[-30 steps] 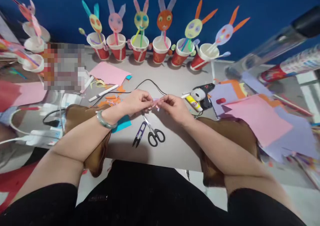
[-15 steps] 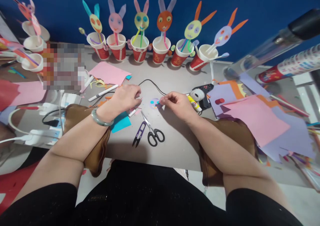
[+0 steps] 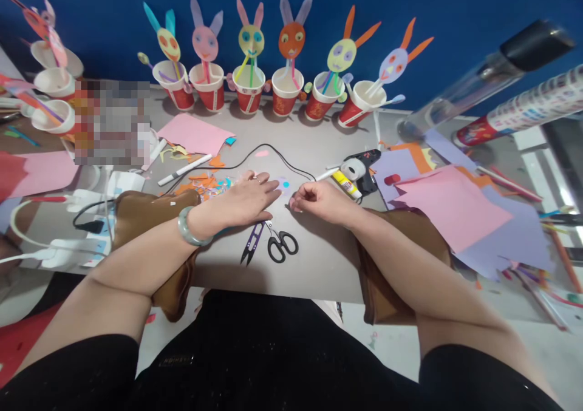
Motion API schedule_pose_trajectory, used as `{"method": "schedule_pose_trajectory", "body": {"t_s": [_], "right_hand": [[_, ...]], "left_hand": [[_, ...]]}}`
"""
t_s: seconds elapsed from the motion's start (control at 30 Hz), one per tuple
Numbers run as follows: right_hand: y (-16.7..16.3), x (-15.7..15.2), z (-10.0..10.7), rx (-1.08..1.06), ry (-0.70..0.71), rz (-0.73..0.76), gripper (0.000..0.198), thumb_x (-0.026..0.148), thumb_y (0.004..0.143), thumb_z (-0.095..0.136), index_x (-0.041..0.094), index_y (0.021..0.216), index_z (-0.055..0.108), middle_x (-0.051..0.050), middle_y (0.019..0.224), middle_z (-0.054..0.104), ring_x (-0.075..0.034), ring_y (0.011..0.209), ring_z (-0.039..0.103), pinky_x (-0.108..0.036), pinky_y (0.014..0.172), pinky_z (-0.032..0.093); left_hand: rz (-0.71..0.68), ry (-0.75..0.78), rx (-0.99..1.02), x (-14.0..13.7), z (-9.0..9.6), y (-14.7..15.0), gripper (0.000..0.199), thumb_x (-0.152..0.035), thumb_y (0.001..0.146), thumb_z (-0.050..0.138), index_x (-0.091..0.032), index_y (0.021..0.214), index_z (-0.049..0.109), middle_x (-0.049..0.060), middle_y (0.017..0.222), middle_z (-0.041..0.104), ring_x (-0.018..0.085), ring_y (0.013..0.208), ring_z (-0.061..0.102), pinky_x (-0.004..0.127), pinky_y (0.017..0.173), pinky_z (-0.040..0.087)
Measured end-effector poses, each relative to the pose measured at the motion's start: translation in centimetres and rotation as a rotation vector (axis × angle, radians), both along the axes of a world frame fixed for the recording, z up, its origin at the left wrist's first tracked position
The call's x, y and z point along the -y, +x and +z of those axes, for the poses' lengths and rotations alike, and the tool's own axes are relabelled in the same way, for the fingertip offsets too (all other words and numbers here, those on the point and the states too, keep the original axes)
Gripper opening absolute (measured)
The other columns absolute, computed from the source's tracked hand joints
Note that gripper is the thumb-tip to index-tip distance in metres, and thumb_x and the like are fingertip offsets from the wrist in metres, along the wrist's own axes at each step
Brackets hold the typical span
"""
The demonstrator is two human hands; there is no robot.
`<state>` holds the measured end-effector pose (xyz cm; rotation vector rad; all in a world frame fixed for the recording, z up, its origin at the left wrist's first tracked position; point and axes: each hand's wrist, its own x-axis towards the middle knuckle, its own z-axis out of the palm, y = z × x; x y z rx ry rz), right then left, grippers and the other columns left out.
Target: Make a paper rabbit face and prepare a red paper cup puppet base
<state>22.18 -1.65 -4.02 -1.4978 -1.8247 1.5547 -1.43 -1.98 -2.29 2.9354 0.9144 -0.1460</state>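
Left to right, from my remote seat: outside the left forearm I see white plugs [image 3: 73, 250], set aside, I'd guess, to keep the leads off the working spot. A brown left cushion [image 3: 150, 210] lies under that forearm, which suggests padding against the table edge. Beyond the left wrist lies a white marker [image 3: 184, 169], and nearer it are orange scraps [image 3: 207, 181], perhaps brushed to that side to leave room between the hands. Past both hands, red paper cups [image 3: 285, 95] stand in a row against the blue wall, bearing rabbit faces on straws; the cups seem to serve as stands.

The left hand [image 3: 248, 198] is palm down, fingers extended and spread, gripping nothing that I can see; I can't tell whether it touches the table. Just nearer the body lie purple snips [image 3: 254, 241] and black-handled scissors [image 3: 282, 247], both probably parked in easy reach.

The pale paper disc [image 3: 286, 184] with a blue dot lies between the hands, just past the left fingertips and partly hidden by them. The right hand [image 3: 323, 201] is curled beside it, thumb and forefinger drawn together; I can't tell whether they meet or pinch something small.

Beyond the right knuckles sits a yellow glue stick [image 3: 346, 183], likely kept close for use. Further right, coloured sheets [image 3: 455, 201] overlap like stock.
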Motion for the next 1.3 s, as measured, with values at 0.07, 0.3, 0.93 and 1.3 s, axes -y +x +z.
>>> {"method": "schedule_pose_trajectory", "body": {"t_s": [0.07,0.3,0.93,1.3], "right_hand": [[-0.1,0.3,-0.2,0.071,0.023,0.027,0.01,0.022,0.081,0.067,0.02,0.071,0.066,-0.003,0.078,0.077,-0.017,0.075,0.069,-0.029,0.072,0.052],[-0.4,1.1,0.3,0.278,0.175,0.054,0.003,0.018,0.079,0.067,0.019,0.078,0.069,-0.002,0.072,0.072,-0.015,0.067,0.061,-0.027,0.065,0.043],[4.2,2.6,1.8,0.611,0.558,-0.116,0.017,0.032,0.088,0.066,0.02,0.098,0.069,-0.008,0.088,0.074,-0.023,0.079,0.066,-0.035,0.073,0.044],[8.3,0.3,-0.4,1.021,0.592,-0.15,0.031,0.045,0.092,0.061,0.018,0.091,0.076,-0.016,0.093,0.073,-0.029,0.083,0.065,-0.039,0.071,0.044]], "left_hand": [[0.006,-0.007,0.006,-0.1,0.0,0.0,0.047,-0.043,0.095,0.066,-0.017,0.133,0.058,0.013,0.141,0.061,0.031,0.122,0.051,0.042,0.095,0.036],[0.041,-0.042,0.007,-0.5,0.1,0.2,0.043,-0.045,0.096,0.064,-0.017,0.128,0.061,0.012,0.137,0.063,0.03,0.12,0.053,0.04,0.093,0.036],[-0.218,-0.067,0.073,2.0,-0.2,1.1,0.048,-0.05,0.095,0.065,-0.013,0.125,0.062,0.015,0.14,0.062,0.031,0.115,0.054,0.039,0.085,0.035],[-0.215,-0.066,0.105,0.8,0.0,2.1,0.032,-0.034,0.101,0.054,-0.017,0.126,0.063,0.011,0.132,0.067,0.028,0.121,0.053,0.038,0.09,0.035]]}}
